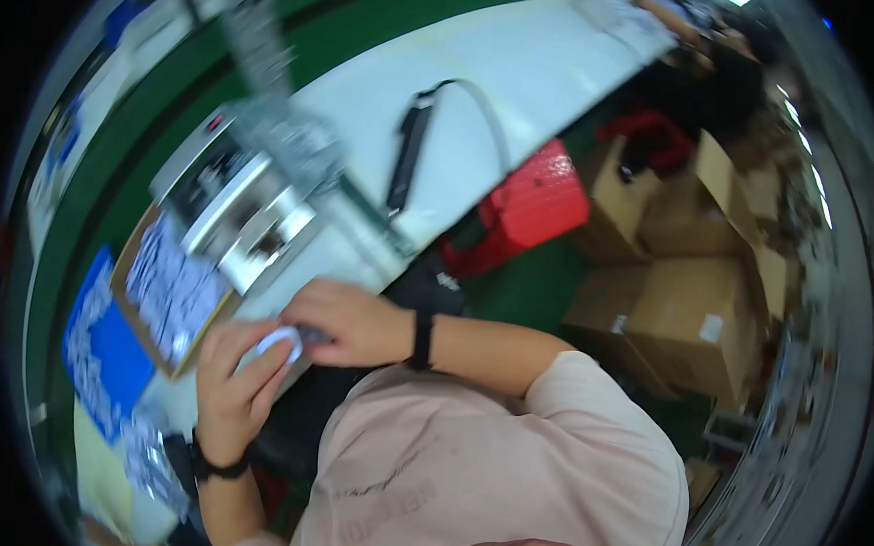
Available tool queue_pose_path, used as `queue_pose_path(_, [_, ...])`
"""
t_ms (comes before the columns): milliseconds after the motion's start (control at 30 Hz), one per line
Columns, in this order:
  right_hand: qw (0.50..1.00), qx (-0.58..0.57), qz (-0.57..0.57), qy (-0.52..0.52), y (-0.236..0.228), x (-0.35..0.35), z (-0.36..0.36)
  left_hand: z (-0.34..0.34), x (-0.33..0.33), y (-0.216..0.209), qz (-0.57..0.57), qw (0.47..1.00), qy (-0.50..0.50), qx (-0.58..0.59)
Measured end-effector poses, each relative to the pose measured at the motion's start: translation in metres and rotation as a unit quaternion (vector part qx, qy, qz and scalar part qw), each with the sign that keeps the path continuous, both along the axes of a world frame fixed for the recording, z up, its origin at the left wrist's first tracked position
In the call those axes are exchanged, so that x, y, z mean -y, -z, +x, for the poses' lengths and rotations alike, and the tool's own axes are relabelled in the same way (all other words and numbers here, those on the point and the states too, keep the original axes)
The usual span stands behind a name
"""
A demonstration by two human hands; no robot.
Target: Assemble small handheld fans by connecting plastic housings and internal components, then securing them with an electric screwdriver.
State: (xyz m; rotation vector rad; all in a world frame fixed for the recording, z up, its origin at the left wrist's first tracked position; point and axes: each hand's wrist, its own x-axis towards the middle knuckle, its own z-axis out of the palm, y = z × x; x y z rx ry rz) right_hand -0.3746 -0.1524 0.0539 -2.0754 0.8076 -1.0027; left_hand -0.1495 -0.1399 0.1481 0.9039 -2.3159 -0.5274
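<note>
My left hand [236,377] is closed, its thumb and fingers pinching a small white ring-shaped piece [281,343]. Close against it, my right hand [349,320] has its fingers curled in around the same spot. A small dark grey bit [316,336] shows under the right fingers, too blurred to name. Both hands meet over the near edge of the white table, just in front of a silver machine [251,218]. Left of them, a cardboard box [179,365] holds many pale lilac strips or pieces [172,283].
A blue tray [117,344] with clear pieces and a clear plastic bag [151,460] lie at the left. Farther along the white table [366,107] rests a black power strip [410,157] with its cable. A red stool [540,204] and cardboard boxes [686,301] stand right. Another person [728,81] sits far right.
</note>
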Motion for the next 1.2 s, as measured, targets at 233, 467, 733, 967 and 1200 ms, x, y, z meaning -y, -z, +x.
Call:
queue_pose_path(233, [0.999,-0.017,0.029,-0.018,-0.019,0.001,-0.009,0.006,0.000,0.023,0.036,0.996,0.007,-0.075])
queue_pose_path(467, [0.935,0.003,0.144,0.323,-0.020,0.047,-0.091,-0.002,-0.016,0.051,0.033,0.985,-0.070,-0.153])
queue_pose_path(733, [0.817,-0.249,0.212,0.475,-0.008,0.146,-0.152,-0.012,-0.017,0.056,0.029,0.974,-0.101,-0.200])
queue_pose_path(967, [0.896,0.155,0.199,0.365,0.003,0.132,-0.140,-0.007,-0.025,0.050,0.017,0.976,-0.108,-0.188])
queue_pose_path(1200, [0.930,0.233,0.175,0.224,-0.041,0.050,-0.091,-0.027,-0.029,0.041,-0.018,0.975,-0.146,-0.168])
